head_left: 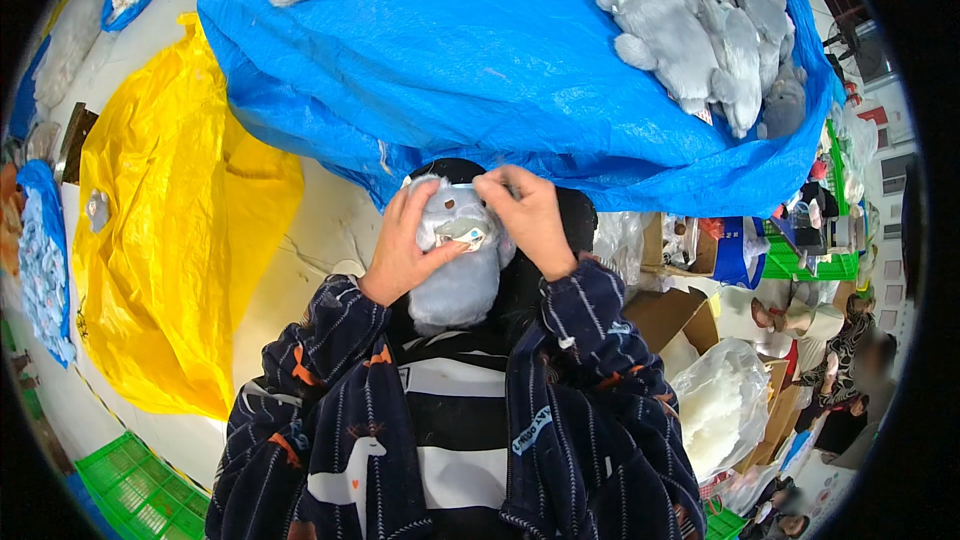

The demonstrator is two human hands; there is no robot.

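Grey plush toy (pixel 455 292), left hand (pixel 402 252) half-curled gripping its side, right hand (pixel 533 220) pinched at its upper edge, hold unclear

From where I stand, the room is bright, lit fairly evenly by whitish light whose source I can't see. Pale glare catches the creases of the blue sheet (pixel 430 70), while soft shadows fill the folds of the yellow sack (pixel 180 240). The grey plush toy (pixel 455 290) looks reasonably sharp. Toward the black circular rim everything bends, the green crate (pixel 140 490) included, and a person (pixel 845 350) far right is partly blurred.
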